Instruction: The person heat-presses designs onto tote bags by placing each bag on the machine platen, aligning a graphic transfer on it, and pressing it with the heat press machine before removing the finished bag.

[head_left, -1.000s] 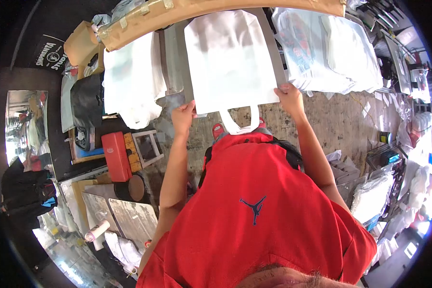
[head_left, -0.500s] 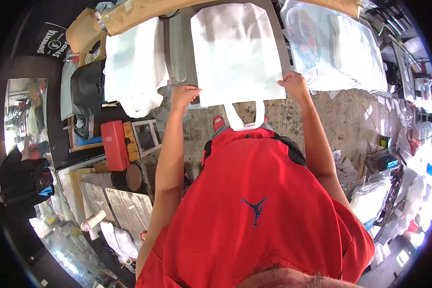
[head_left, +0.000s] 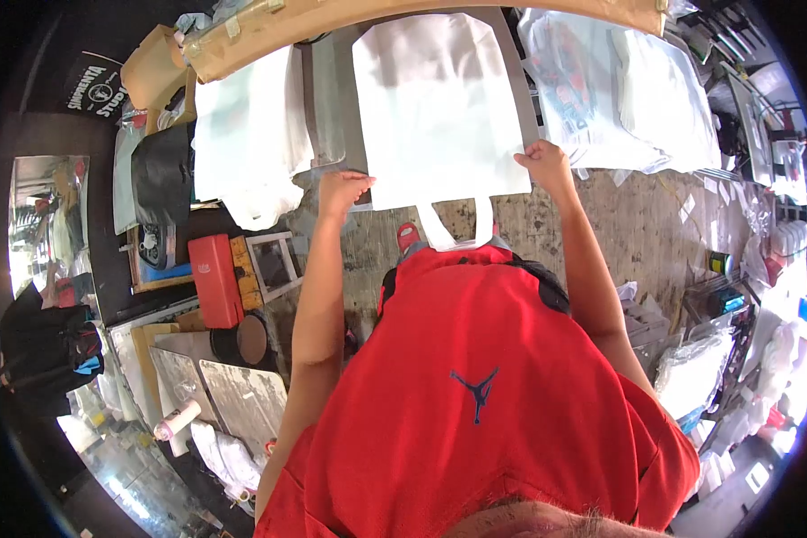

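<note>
My left hand (head_left: 345, 191) is nearly closed, thumb and fingertips pinched at the near left corner of the white bag (head_left: 444, 117). My right hand (head_left: 544, 168) is likewise nearly closed, thumb and forefinger pinched on the bag's right edge, a little above its near right corner. I have the bag lying flat on a grey board (head_left: 355, 134), which shows along both sides, with its white handle (head_left: 437, 231) looped toward the red shirt (head_left: 502, 359).

Left of the bag I see a pile of white fabric (head_left: 247, 134), with a black bag (head_left: 163, 175) farther out. To its right lie white items in clear plastic (head_left: 632, 99). Past its far end, a cardboard strip (head_left: 287, 25) with tape on it runs across. Nearer to me than the bag and off to its left are a red box (head_left: 215, 281) and a small frame (head_left: 275, 266); the wooden floor (head_left: 637, 224) shows to the bag's near right.
</note>
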The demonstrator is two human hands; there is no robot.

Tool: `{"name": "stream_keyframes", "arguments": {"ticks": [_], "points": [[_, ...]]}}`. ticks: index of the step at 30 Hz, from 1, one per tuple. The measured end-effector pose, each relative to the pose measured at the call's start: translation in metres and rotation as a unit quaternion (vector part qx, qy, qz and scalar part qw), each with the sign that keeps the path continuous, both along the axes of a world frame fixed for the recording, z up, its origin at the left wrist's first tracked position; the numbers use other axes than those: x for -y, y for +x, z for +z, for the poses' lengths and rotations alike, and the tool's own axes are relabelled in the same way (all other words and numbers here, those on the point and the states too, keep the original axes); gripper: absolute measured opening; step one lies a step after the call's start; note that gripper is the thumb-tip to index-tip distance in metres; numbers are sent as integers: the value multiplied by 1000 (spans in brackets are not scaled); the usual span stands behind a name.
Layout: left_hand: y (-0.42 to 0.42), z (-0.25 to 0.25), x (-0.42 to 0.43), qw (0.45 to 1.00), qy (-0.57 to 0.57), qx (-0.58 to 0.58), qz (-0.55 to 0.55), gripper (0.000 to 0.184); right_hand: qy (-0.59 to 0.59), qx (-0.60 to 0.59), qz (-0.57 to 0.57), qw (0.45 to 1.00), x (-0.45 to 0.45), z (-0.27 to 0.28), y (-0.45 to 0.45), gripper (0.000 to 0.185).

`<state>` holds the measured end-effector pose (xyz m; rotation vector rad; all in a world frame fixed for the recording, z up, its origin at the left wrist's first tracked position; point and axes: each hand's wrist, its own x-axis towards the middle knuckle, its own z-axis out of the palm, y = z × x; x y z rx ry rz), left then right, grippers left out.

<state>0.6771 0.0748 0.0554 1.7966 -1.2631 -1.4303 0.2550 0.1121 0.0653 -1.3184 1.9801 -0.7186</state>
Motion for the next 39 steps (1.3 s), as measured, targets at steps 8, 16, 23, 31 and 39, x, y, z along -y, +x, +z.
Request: {"name": "stream_keyframes", "arguments": {"ticks": [8,16,23,31,39], "points": [[-20,10,-11,994,-16,-29,102,24,-28,-36,-17,999,-2,5,5,36],[-29,-23,7,942,-298,152,27,31,-31,-61,4,998,-6,27,21,35],[-31,-23,9,939,-299,161,50,26,-23,-111,14,993,1,13,17,34],[-29,-25,27,970,-156,149,112,27,-59,-48,13,997,3,3,2,29],[-28,-25,30,981,-118,83,130,26,-11,-45,23,999,7,1,-3,30]]}}
